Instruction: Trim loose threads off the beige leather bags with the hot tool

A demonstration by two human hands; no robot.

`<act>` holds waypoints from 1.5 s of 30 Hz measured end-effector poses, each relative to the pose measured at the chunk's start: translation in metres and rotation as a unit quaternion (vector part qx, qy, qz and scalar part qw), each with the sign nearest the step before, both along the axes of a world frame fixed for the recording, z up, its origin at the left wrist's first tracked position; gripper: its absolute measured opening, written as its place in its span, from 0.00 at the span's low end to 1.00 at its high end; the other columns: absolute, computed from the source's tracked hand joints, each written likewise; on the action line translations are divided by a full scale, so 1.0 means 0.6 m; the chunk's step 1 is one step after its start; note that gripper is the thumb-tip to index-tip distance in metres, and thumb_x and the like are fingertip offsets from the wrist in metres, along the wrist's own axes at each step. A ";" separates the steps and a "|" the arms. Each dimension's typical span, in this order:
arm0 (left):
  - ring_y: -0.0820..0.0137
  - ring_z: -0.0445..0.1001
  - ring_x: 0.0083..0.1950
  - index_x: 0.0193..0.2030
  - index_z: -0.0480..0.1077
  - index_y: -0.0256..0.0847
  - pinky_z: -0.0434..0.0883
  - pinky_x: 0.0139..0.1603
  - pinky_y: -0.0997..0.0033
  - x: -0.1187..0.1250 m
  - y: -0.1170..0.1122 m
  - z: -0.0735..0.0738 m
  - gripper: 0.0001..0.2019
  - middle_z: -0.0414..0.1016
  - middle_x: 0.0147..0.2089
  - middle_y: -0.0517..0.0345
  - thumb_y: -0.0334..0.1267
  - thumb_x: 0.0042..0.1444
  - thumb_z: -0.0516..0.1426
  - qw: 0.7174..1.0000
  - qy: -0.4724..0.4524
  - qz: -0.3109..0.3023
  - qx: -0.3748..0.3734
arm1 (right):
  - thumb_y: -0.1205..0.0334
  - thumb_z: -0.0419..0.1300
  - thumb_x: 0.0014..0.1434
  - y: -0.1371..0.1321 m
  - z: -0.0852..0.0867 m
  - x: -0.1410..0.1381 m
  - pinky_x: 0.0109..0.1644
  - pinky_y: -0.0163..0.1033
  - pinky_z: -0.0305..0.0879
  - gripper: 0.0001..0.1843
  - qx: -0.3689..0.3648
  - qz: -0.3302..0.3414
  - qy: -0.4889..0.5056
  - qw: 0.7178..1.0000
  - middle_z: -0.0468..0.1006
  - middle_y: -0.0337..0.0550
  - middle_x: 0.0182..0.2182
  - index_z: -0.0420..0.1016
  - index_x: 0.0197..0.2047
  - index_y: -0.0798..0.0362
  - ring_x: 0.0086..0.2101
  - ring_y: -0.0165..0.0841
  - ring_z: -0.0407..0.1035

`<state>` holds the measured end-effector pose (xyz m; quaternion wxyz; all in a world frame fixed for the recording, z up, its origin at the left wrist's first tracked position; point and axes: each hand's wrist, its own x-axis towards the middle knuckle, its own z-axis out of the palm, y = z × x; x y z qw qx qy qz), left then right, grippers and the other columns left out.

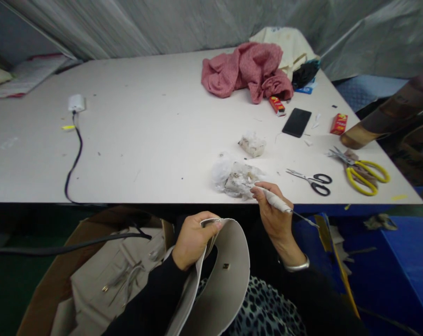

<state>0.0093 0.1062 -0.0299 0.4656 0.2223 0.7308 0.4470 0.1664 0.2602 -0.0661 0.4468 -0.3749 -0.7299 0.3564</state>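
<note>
My left hand (193, 239) is closed on the upper edge of a light grey leather-like bag (230, 280), thumb on top. The bag stands open above my lap, with a small metal fitting on the panel facing me. In my right hand (277, 224) is a slim tool wrapped in white (276, 200), pinched between thumb and fingers; a thin metal end sticks out behind. Its front end points at a whitish, stained block in clear plastic (237, 179) at the table's front edge; whether they touch, I cannot tell. A smaller similar block (252, 145) lies just behind.
To the right lie black-handled scissors (313, 181), yellow-handled scissors (363, 171), a phone (297, 122) and red boxes (339, 124). Pink cloth (246, 70) is heaped at the back. A cardboard box (50, 275) of grey bags stands lower left; a blue bin (404, 261) lower right.
</note>
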 end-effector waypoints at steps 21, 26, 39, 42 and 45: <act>0.73 0.65 0.26 0.32 0.78 0.33 0.62 0.28 0.73 0.009 0.004 0.028 0.12 0.73 0.25 0.58 0.42 0.47 0.66 0.999 0.001 -0.038 -0.004 | 0.53 0.63 0.68 -0.060 0.025 0.009 0.32 0.33 0.73 0.12 -0.250 0.174 0.112 0.946 0.79 0.38 0.26 0.79 0.38 0.51 0.27 0.29 0.75; 0.73 0.65 0.27 0.32 0.78 0.34 0.62 0.28 0.73 0.014 0.000 0.029 0.12 0.73 0.25 0.58 0.41 0.46 0.66 0.999 -0.001 -0.039 -0.006 | 0.52 0.63 0.68 -0.073 0.013 0.009 0.33 0.31 0.73 0.12 -0.294 0.200 0.098 0.929 0.80 0.38 0.26 0.79 0.38 0.51 0.27 0.28 0.75; 0.77 0.59 0.18 0.29 0.75 0.36 0.54 0.22 0.75 0.027 -0.011 0.016 0.11 0.64 0.17 0.66 0.42 0.48 0.67 0.997 -0.071 -0.035 0.014 | 0.51 0.53 0.74 -0.037 0.042 0.013 0.36 0.36 0.64 0.19 -0.142 0.311 -0.049 0.938 0.72 0.37 0.26 0.73 0.35 0.52 0.29 0.30 0.68; 0.77 0.59 0.19 0.27 0.75 0.36 0.54 0.23 0.74 0.027 -0.009 0.011 0.10 0.65 0.17 0.65 0.41 0.46 0.68 0.995 -0.094 -0.040 0.014 | 0.51 0.52 0.74 -0.032 0.044 0.008 0.37 0.37 0.64 0.20 -0.136 0.324 -0.055 0.935 0.72 0.37 0.27 0.72 0.34 0.52 0.30 0.31 0.67; 0.76 0.62 0.21 0.26 0.76 0.36 0.57 0.25 0.74 0.019 -0.006 0.012 0.11 0.69 0.20 0.62 0.41 0.43 0.69 0.993 -0.117 -0.029 0.013 | 0.50 0.53 0.73 -0.044 0.029 0.009 0.36 0.36 0.64 0.20 -0.170 0.325 -0.015 0.930 0.72 0.38 0.28 0.74 0.34 0.52 0.30 0.31 0.67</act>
